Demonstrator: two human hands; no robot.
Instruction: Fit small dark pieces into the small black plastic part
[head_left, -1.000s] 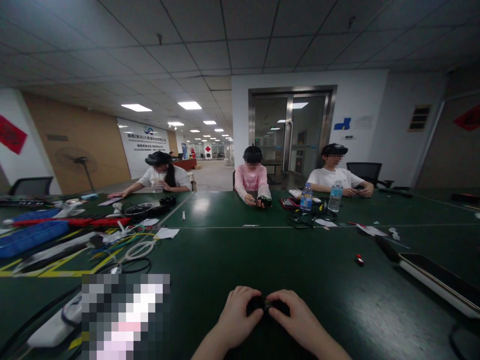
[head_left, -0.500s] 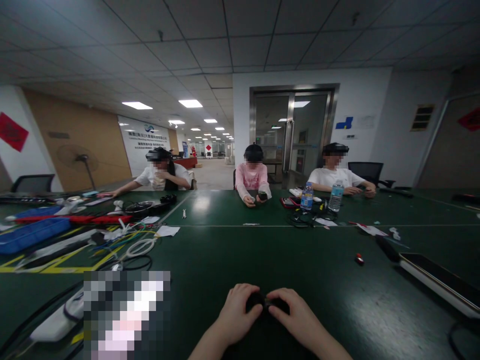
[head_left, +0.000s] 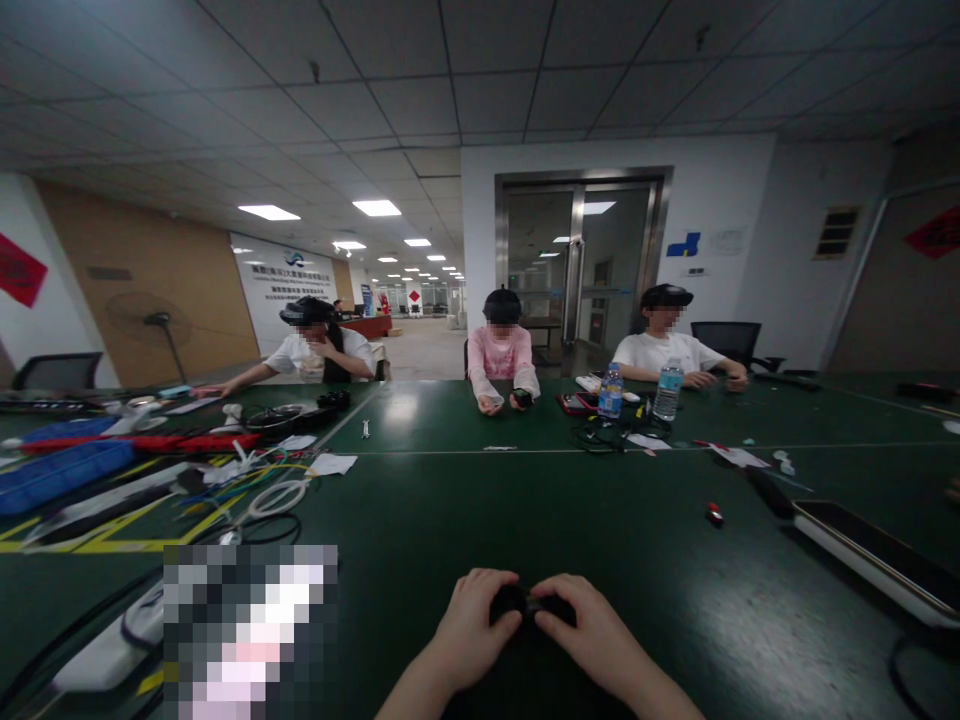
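Observation:
My left hand (head_left: 474, 622) and my right hand (head_left: 592, 632) come together low in the middle of the head view, close above the green table. Between them is a small black object (head_left: 510, 600), dark and mostly covered by my fingers, so its kind cannot be made out. Fingers and thumb of each hand curl round one side of it, the thumbs nearest me. A tiny lighter spot shows where the two hands almost meet.
On the green table (head_left: 420, 510), a power strip (head_left: 101, 650), coiled cables (head_left: 277, 498) and blue trays (head_left: 67, 475) lie left. A small red thing (head_left: 714, 514) and a phone-like slab (head_left: 877, 560) lie right. Three people sit opposite, near water bottles (head_left: 611, 392).
The view has shifted slightly, so the surroundings sit a little further left. Both my hands keep nearly the same grip on the small black object. The middle person's hands have moved a little.

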